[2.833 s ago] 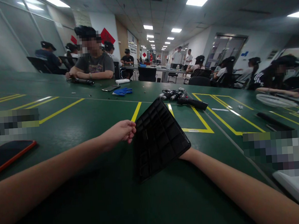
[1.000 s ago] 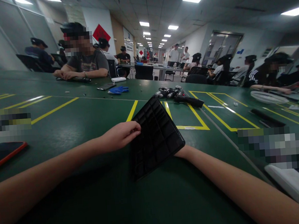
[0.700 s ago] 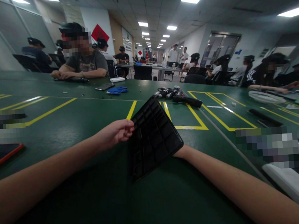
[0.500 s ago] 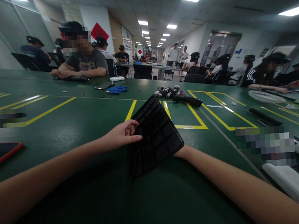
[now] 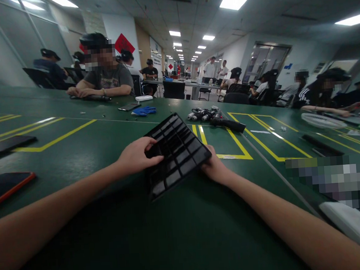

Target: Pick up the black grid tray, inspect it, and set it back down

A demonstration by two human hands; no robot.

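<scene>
A black tray [image 5: 176, 149] divided into a grid of compartments is tilted above the green table, its gridded face towards me. My right hand [image 5: 214, 163] grips its right edge, with the fingers mostly hidden behind it. At the left side, my left hand [image 5: 138, 154] is closed against the tray, thumb across the front and index finger curled just above. Its other fingers are largely out of sight. Light reflects off the compartments, and I cannot make out anything inside them.
The green table [image 5: 91, 236] bears yellow tape outlines. Beyond the tray lie cabled metal parts [image 5: 205, 113], a black handle-like piece [image 5: 231, 124] and a blue glove [image 5: 144, 111]. An orange-edged phone-like device [image 5: 11, 186] lies left, a white object [image 5: 349, 226] right. People sit around.
The tray has turned its face more upward and shifted slightly left. My right hand now shows at its right edge, and my left hand has moved a little up and left.
</scene>
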